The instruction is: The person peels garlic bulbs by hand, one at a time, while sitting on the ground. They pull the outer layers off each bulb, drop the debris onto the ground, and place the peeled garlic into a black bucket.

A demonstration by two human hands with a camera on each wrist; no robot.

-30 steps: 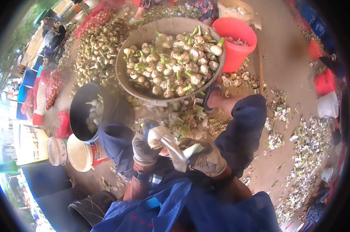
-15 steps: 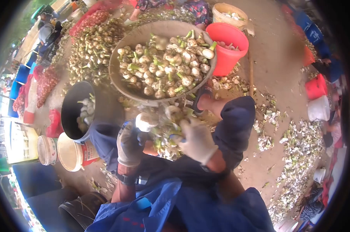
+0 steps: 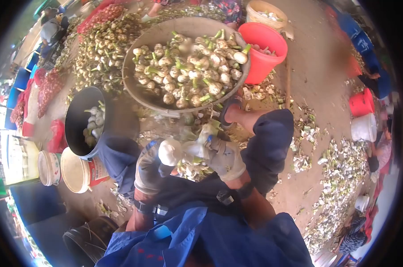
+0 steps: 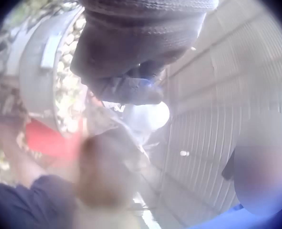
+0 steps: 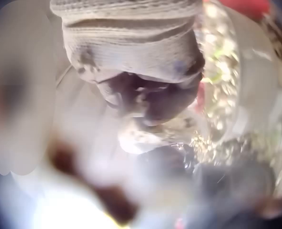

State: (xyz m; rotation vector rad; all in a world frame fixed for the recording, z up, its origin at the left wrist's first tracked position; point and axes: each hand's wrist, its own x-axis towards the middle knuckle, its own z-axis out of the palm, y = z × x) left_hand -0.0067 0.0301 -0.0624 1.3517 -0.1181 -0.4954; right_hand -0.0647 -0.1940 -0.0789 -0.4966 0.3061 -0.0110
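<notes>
A white garlic bulb [image 3: 169, 152] is gripped by my gloved left hand [image 3: 149, 168], its round end showing beyond the fingers. In the left wrist view the bulb [image 4: 153, 117] shows just past the curled fingers of that hand [image 4: 131, 57]. Pale outer leaves and stalk [image 3: 195, 149] stretch from the bulb toward my gloved right hand [image 3: 226, 161], whose curled fingers pinch them. The right wrist view has this hand [image 5: 136, 52] bent over a blurred whitish piece [image 5: 143, 138]; its fingertips are partly hidden.
A wide basin [image 3: 129, 91] heaped with garlic stands in front, beside a red bucket [image 3: 261, 62]. At the left a black bucket [image 3: 76, 131] holds white bulbs, near a cream bucket [image 3: 73, 171]. Peelings [image 3: 335, 191] cover the ground at right.
The right hand, blurred and apart from the bulb half a second ago, has come back beside it and holds pale leaves. The left hand keeps the bulb.
</notes>
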